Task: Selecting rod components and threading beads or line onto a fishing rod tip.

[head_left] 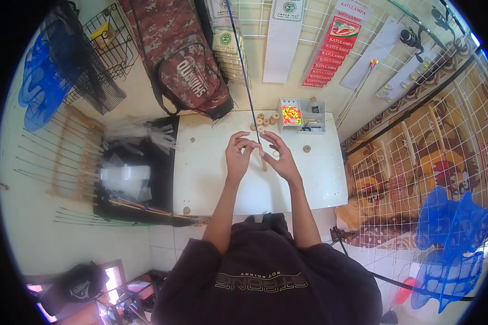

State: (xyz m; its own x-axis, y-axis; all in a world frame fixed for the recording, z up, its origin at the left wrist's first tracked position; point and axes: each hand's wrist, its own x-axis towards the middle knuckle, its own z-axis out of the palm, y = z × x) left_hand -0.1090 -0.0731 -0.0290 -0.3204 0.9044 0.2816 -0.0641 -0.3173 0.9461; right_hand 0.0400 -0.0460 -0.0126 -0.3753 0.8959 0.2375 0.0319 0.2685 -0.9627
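Observation:
A slim dark blue fishing rod (pixel 245 76) with a short pale wooden handle (pixel 263 163) runs from the top of the head view down to the middle of the white table. My left hand (pixel 240 156) pinches the rod where the blank meets the wood. On the other side, my right hand (pixel 280 161) closes around the same joint, its thumb against the handle. A thin loop, maybe line, shows beside the right thumb; its ends are hidden. Several round wooden pieces with holes (pixel 261 122) lie just beyond my fingertips.
A white organizer box (pixel 320 120) with a compartment of bright floats (pixel 291 114) stands at the table's back right. One loose wooden disc (pixel 307 148) lies near it. A camouflage rod bag (pixel 187 73) hangs at the back, and a dark surface with clear plastic bags (pixel 126 176) adjoins the left edge.

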